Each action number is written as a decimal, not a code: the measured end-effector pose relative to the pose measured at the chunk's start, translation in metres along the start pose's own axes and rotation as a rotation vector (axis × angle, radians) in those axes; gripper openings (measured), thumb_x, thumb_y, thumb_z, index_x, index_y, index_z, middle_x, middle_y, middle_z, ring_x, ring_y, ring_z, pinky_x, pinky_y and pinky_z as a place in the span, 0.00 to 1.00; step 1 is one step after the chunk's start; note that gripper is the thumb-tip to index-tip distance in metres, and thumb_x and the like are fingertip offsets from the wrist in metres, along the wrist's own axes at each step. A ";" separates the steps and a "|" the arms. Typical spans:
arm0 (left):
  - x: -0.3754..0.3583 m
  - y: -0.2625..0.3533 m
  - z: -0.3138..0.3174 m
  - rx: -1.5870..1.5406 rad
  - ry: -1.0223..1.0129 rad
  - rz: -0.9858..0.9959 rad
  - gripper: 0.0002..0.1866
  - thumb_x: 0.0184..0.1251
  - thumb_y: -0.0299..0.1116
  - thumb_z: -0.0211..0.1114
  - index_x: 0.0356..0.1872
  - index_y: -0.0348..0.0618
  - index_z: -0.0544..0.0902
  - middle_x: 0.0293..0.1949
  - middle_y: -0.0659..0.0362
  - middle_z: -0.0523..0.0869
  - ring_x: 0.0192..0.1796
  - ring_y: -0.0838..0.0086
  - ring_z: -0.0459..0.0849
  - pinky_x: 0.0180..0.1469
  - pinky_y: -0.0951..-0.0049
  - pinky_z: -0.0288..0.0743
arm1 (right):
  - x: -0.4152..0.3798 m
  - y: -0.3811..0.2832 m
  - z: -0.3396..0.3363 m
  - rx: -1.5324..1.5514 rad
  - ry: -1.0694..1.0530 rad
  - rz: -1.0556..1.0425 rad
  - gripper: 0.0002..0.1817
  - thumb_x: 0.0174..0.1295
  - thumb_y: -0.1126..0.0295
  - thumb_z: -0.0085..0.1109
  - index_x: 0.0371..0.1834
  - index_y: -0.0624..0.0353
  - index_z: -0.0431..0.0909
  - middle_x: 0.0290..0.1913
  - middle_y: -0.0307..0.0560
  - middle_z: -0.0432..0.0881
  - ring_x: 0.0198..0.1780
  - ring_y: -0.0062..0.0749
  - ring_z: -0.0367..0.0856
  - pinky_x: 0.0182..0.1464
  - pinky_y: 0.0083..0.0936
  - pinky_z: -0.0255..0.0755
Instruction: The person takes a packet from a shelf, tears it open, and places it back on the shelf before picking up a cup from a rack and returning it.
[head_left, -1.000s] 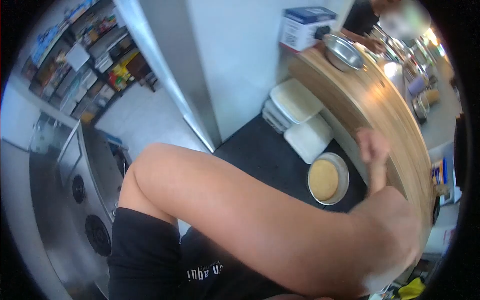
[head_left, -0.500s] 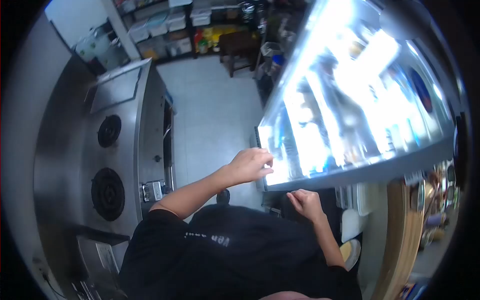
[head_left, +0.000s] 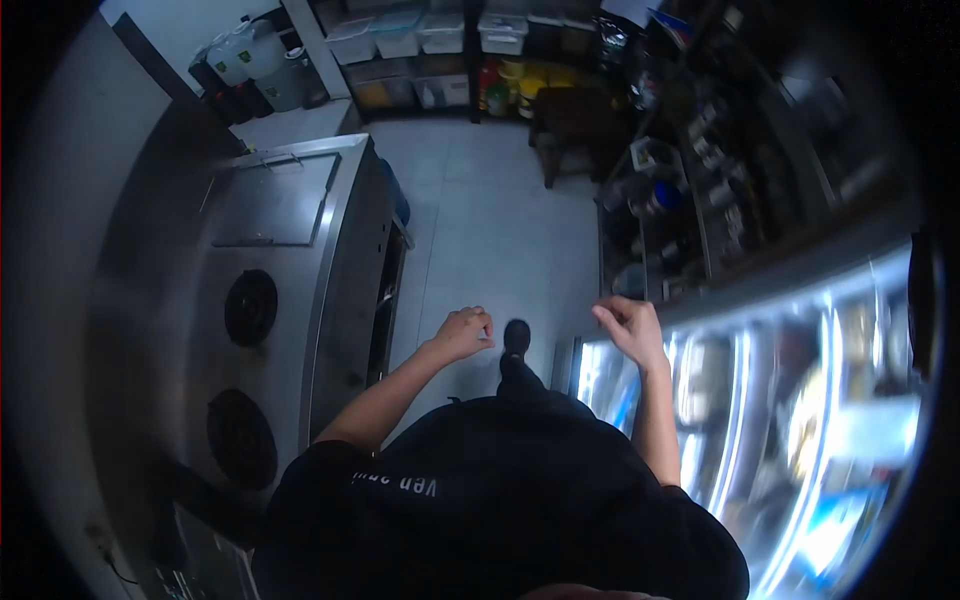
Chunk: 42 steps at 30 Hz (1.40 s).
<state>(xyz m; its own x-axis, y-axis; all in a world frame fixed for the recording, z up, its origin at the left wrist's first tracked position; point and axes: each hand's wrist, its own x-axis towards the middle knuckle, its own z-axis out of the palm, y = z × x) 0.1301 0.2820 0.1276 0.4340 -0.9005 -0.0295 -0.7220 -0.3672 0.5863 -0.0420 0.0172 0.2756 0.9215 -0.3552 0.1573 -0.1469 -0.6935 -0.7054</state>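
My left hand [head_left: 465,334] hangs in the air above the floor, beside the steel cooking counter [head_left: 340,220]. Its fingers are loosely bent, with a gap between thumb and forefinger and no object visible in it. My right hand [head_left: 634,330] is raised in front of the near corner of the lit glass-fronted refrigerator [head_left: 740,375]. Its fingers are curled in towards the thumb, and nothing shows in them. Neither hand appears to touch anything. Packed goods behind the refrigerator's glass are blurred.
Two burners, a rear one [head_left: 250,307] and a nearer one [head_left: 241,438], sit on the left counter. A tiled floor aisle [head_left: 470,210] runs ahead between counter and shelves. A dark stool [head_left: 572,125] stands at its far right, near storage shelves with plastic bins [head_left: 440,38].
My view and body have turned right and moved forward. My left hand has come away from the refrigerator's edge. My right hand has risen to the front of the refrigerator.
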 end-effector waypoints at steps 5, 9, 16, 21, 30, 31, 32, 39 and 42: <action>0.057 -0.087 -0.022 0.123 -0.641 -0.426 0.20 0.53 0.44 0.74 0.47 0.52 0.87 0.53 0.54 0.83 0.61 0.52 0.76 0.60 0.50 0.72 | 0.195 0.023 0.009 -0.084 -0.183 -0.090 0.18 0.62 0.54 0.62 0.35 0.61 0.86 0.19 0.52 0.79 0.22 0.44 0.78 0.29 0.35 0.70; 0.086 -0.134 -0.058 -0.173 -0.634 -0.386 0.16 0.55 0.37 0.66 0.44 0.45 0.87 0.45 0.50 0.87 0.49 0.55 0.84 0.54 0.57 0.76 | 0.339 0.022 0.059 -0.145 -0.458 -0.317 0.17 0.65 0.54 0.57 0.36 0.56 0.85 0.23 0.55 0.82 0.30 0.53 0.82 0.35 0.44 0.74; 0.187 -0.240 -0.106 -0.444 -0.099 -0.640 0.09 0.54 0.32 0.64 0.33 0.39 0.86 0.37 0.46 0.86 0.45 0.52 0.84 0.48 0.57 0.76 | 0.568 -0.046 0.185 -0.272 -0.839 -0.967 0.18 0.66 0.54 0.55 0.26 0.55 0.80 0.21 0.49 0.81 0.27 0.49 0.82 0.31 0.45 0.75; 0.303 -0.363 -0.180 -0.015 0.181 -0.532 0.11 0.55 0.38 0.67 0.35 0.43 0.84 0.45 0.51 0.79 0.56 0.56 0.76 0.61 0.45 0.68 | 0.715 -0.063 0.243 -0.357 -0.900 -1.039 0.13 0.66 0.58 0.56 0.33 0.56 0.81 0.24 0.50 0.82 0.29 0.49 0.83 0.32 0.43 0.75; 0.412 -0.539 -0.288 0.409 0.179 -0.661 0.14 0.59 0.39 0.62 0.40 0.39 0.83 0.46 0.53 0.76 0.59 0.60 0.72 0.63 0.23 0.52 | 0.985 -0.060 0.295 -0.297 -0.937 -0.856 0.13 0.66 0.59 0.56 0.33 0.56 0.83 0.30 0.53 0.83 0.32 0.54 0.82 0.35 0.45 0.75; 0.423 -0.566 -0.293 0.377 0.206 -0.704 0.14 0.60 0.39 0.61 0.40 0.39 0.83 0.46 0.53 0.76 0.59 0.60 0.72 0.63 0.23 0.52 | 1.014 -0.063 0.312 -0.242 -0.934 -0.874 0.13 0.66 0.59 0.56 0.33 0.56 0.83 0.29 0.53 0.83 0.32 0.53 0.82 0.35 0.44 0.75; 0.432 -0.596 -0.299 0.381 0.219 -0.736 0.14 0.60 0.39 0.61 0.40 0.39 0.83 0.46 0.53 0.76 0.59 0.60 0.72 0.63 0.23 0.52 | 1.046 -0.066 0.332 -0.182 -0.937 -0.895 0.13 0.66 0.59 0.56 0.33 0.56 0.83 0.29 0.53 0.83 0.32 0.53 0.82 0.35 0.44 0.75; 0.461 -0.739 -0.448 -0.029 0.502 -1.021 0.17 0.62 0.45 0.63 0.38 0.38 0.82 0.42 0.44 0.80 0.51 0.49 0.77 0.59 0.53 0.69 | 1.300 -0.210 0.511 -0.121 -0.860 -1.395 0.14 0.65 0.59 0.58 0.31 0.56 0.83 0.28 0.51 0.84 0.32 0.49 0.83 0.34 0.40 0.76; 0.450 -0.747 -0.540 -0.118 0.752 -1.179 0.16 0.62 0.44 0.64 0.37 0.39 0.81 0.41 0.45 0.81 0.51 0.50 0.77 0.58 0.57 0.69 | 1.382 -0.321 0.573 0.028 -0.828 -1.491 0.14 0.65 0.57 0.59 0.32 0.57 0.84 0.28 0.52 0.84 0.32 0.49 0.83 0.34 0.39 0.76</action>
<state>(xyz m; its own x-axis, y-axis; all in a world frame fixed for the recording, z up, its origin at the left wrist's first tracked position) 1.1556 0.2771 0.1131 0.9532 0.2720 -0.1322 0.2965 -0.7546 0.5854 1.4843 0.1079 0.3234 0.1718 0.9460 0.2748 0.9493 -0.0844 -0.3027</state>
